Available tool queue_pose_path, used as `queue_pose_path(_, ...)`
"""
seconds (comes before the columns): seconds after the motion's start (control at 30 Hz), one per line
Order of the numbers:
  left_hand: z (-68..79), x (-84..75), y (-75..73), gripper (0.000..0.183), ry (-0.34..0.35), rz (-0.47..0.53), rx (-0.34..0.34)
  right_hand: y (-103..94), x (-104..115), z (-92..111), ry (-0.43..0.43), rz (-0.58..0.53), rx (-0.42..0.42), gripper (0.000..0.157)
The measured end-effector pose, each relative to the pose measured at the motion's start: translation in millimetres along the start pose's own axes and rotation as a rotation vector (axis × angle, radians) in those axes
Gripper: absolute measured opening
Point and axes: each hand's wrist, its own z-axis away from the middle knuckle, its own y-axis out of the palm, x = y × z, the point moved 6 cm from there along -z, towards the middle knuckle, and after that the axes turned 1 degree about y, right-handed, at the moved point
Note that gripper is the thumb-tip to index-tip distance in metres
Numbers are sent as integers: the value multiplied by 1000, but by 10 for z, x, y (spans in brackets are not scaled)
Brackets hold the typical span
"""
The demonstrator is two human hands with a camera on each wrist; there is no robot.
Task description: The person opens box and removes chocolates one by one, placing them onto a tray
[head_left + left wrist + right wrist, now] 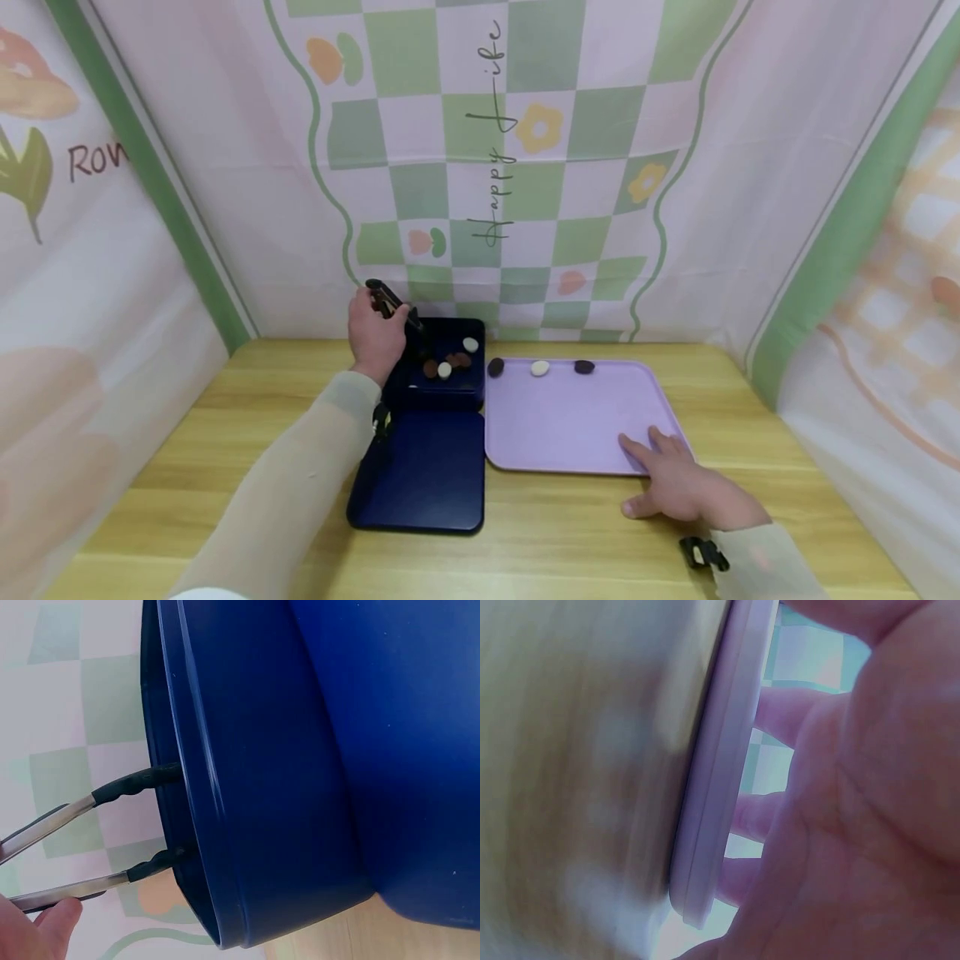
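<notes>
My left hand grips a pair of tongs with dark, ridged tips. In the left wrist view the two arms of the tongs stand apart and their tips dip behind the box rim. Below them, the navy box holds two white oval pieces, one of them near the back right, and several brown ones. My right hand lies with fingers spread over the near right corner of a lilac tray. Along the tray's back edge sit a white oval piece and two dark ones.
A navy lid lies flat in front of the box, left of the tray. The wooden table ends at a checkered curtain behind, with printed cloth on both sides.
</notes>
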Motion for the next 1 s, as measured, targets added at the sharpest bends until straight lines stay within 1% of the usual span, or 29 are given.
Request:
queue_pose_path(0.17,12,-8,-13,49,-3,-5,13,-7,6,3,-6,-3,-1,107)
queue_pose_path(0.33,15,-6,-27,53,-10,-13,22,3,-4,4,-2,-17,12,107)
queue_pose_path(0.5,16,-2,-21,56,-15,-28,38,4,-8,4,-9,-8,3,108)
queue_pose_path(0.6,18,0,-14,55,-15,-32,45,11,-5,4,-9,-4,-3,108)
queue_pose_path(0.77,26,-19,-28,51,-10,-12,21,13,-3,2,1,-14,6,108)
queue_pose_path(0.9,13,-23,-40,52,-2,-18,0,15,-13,-4,10,-22,9,109)
queue_pose_path(1.0,-5,-6,-55,54,-13,-10,-11,14,-20,-8,11,-25,6,109)
